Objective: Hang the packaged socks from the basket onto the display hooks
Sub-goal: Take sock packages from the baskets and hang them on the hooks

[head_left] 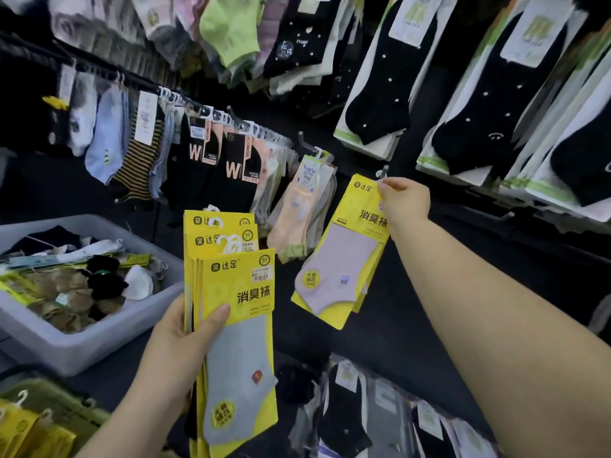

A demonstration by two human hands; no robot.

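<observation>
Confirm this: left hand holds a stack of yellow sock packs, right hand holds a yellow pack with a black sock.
Wrong colour: in the head view the yellow pack in the right hand holds a pale pink sock, not black. The left hand does hold the stack.

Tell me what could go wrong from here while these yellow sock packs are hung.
The right hand pinches the pink-sock pack only at its top edge by the hook; it could miss the hook and drop. The left hand holds a fanned stack of packs along one side; some might slide out.
</observation>
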